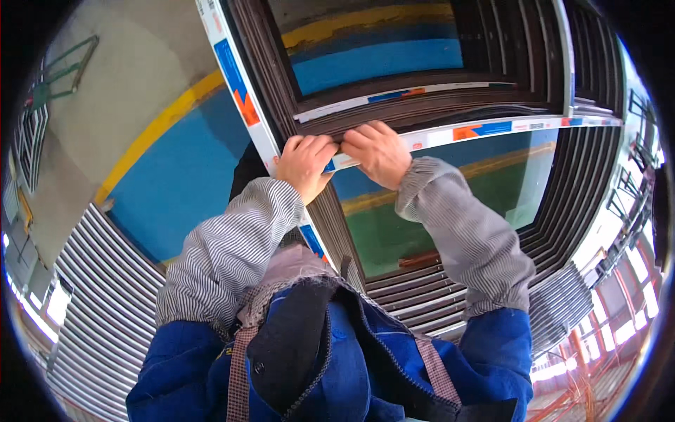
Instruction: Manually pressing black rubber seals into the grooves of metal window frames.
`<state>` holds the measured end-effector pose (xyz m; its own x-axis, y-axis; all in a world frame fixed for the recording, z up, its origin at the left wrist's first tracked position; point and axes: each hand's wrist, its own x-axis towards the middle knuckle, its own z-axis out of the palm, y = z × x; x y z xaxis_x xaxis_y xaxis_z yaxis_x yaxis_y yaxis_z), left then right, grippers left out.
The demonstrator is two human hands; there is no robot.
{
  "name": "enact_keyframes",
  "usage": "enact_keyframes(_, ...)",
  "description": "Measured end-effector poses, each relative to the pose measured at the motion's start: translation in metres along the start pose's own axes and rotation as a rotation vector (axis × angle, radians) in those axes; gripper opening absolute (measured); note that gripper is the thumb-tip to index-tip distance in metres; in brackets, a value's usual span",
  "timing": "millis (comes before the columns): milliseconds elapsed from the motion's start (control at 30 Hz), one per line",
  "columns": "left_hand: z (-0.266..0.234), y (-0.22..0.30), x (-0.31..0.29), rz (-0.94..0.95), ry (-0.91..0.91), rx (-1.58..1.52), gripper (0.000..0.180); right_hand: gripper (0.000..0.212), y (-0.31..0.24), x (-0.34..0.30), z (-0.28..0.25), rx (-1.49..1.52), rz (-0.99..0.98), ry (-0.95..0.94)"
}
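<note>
A dark brown window frame (pixel 274 77) stands upright in front of me, its outer edges covered with white, blue and orange protective tape (pixel 485 130). My left hand (pixel 306 165) is closed over the joint where a crossbar meets the left upright. Just to its right, my right hand (pixel 380 153) curls over the crossbar, fingertips on the far side and out of sight. The two hands nearly touch. A thin black strip (pixel 492 111) runs along the crossbar's inner side, to the right of my fingers. Whether my fingertips pinch it is hidden.
Glass panes (pixel 450 204) fill the frame above and below the crossbar. Many more frames are stacked behind it. Long striped profiles (pixel 105 274) lie at the left. A blue floor area (pixel 176 169) has a yellow border line (pixel 151 130). A green metal stand (pixel 67 77) is at far left.
</note>
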<state>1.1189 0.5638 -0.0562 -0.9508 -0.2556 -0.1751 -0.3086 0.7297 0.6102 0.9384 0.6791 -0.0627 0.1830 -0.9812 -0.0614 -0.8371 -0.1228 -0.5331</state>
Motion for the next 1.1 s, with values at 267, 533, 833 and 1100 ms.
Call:
enact_keyframes(267, 0.002, 0.023, 0.024, 0.020, -0.030, -0.015, 0.056, 0.050, 0.064, -0.084, -0.050, -0.133, 0.286, 0.033)
enact_keyframes(533, 0.015, 0.048, 0.078, -0.213, -0.267, -0.091, 0.060, 0.038, 0.047, -0.028, -0.039, -0.068, 0.278, -0.229)
enact_keyframes(833, 0.008, 0.042, 0.083, -0.013, -0.244, -0.168, 0.050, 0.021, 0.052, -0.029, -0.041, 0.024, 0.133, -0.185)
enact_keyframes(1100, 0.024, 0.075, 0.133, -0.138, -0.364, -0.193, 0.066, 0.058, 0.131, -0.092, -0.110, -0.143, 0.413, -0.336)
